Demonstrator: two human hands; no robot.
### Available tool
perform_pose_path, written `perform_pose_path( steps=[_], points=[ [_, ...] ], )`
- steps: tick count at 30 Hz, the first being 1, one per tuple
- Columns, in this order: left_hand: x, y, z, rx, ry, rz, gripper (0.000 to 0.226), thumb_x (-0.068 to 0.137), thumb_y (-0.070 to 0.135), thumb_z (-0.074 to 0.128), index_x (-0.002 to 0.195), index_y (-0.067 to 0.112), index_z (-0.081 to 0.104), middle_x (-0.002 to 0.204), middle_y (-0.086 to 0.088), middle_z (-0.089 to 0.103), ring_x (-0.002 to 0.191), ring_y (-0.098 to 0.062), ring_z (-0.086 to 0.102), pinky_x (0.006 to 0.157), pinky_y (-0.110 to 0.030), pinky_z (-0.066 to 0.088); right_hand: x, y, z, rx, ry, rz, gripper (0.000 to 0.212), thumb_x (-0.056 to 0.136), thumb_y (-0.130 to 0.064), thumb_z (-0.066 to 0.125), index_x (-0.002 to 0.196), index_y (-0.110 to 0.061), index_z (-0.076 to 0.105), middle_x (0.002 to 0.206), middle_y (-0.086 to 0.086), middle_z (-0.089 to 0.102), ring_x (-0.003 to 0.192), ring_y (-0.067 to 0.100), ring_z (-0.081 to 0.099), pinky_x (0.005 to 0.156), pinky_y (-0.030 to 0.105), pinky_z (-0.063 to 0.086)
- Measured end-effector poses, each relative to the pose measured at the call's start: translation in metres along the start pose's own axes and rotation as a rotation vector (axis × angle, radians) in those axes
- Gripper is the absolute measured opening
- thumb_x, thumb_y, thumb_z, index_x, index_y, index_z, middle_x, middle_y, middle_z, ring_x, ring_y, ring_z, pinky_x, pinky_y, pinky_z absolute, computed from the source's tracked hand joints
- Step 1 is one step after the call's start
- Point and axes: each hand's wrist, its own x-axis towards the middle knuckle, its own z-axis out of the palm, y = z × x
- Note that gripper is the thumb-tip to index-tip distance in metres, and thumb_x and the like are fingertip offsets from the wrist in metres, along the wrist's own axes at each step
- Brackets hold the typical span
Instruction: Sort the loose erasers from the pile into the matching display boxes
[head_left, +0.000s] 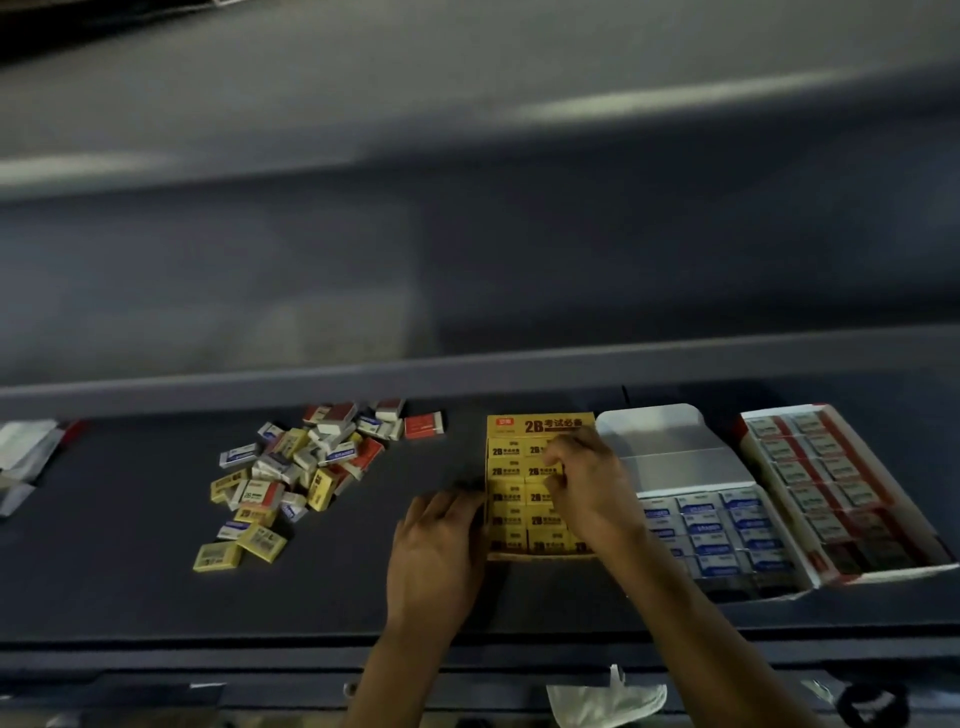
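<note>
Left hand (441, 540) lies flat, fingers straight, against the yellow box (540, 426). Right hand (589, 483) curls over the erasers (511, 470) inside; blur hides whether it pinches one. Loose pile (301, 473) sits left of both hands.

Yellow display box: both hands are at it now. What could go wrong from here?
1. The yellow display box looks tightly packed. The right hand, with its fingers curled over the rows, might push neighbouring erasers out of line.
2. The right forearm passes close to the blue box, so drawing back could disturb it.
3. The pile mixes yellow, blue and red erasers, so a wrong one may be taken.
</note>
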Motion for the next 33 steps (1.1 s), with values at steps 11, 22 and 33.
perform_pose_path(
  steps=[11, 22, 33],
  points=[
    [0.007, -0.045, -0.022, 0.006, 0.076, -0.044, 0.032, 0.076, 0.017, 0.074, 0.107, 0.016, 0.064, 0.100, -0.007, 0.066, 0.088, -0.027, 0.062, 0.069, -0.038, 0.055, 0.013, -0.042, 0.008, -0.052, 0.022, -0.096, 0.020, 0.089, -0.027, 0.057, 0.109, -0.023, 0.062, 0.113, -0.004, 0.055, 0.110, 0.015, 0.049, 0.083, 0.023, 0.041],
    [0.008, -0.155, -0.061, -0.076, 0.420, -0.601, 0.057, 0.085, 0.044, 0.057, 0.121, 0.000, 0.052, 0.120, -0.027, 0.051, 0.112, -0.045, 0.045, 0.085, -0.055, 0.043, 0.069, -0.109, 0.060, 0.044, -0.037, -0.155, 0.051, 0.086, -0.041, 0.060, 0.131, -0.020, 0.046, 0.133, 0.003, 0.044, 0.121, 0.026, 0.039, 0.100, 0.036, 0.037],
    [0.016, -0.224, -0.054, -0.190, 0.145, -0.580, 0.087, 0.075, 0.081, 0.020, 0.139, 0.024, 0.038, 0.130, -0.008, 0.055, 0.118, -0.030, 0.051, 0.099, -0.051, 0.040, 0.136, -0.164, 0.082, 0.061, -0.305, -0.178, 0.080, 0.082, -0.068, 0.046, 0.146, -0.025, 0.023, 0.154, -0.001, 0.019, 0.141, 0.024, 0.013, 0.110, 0.050, 0.018]
  ],
)
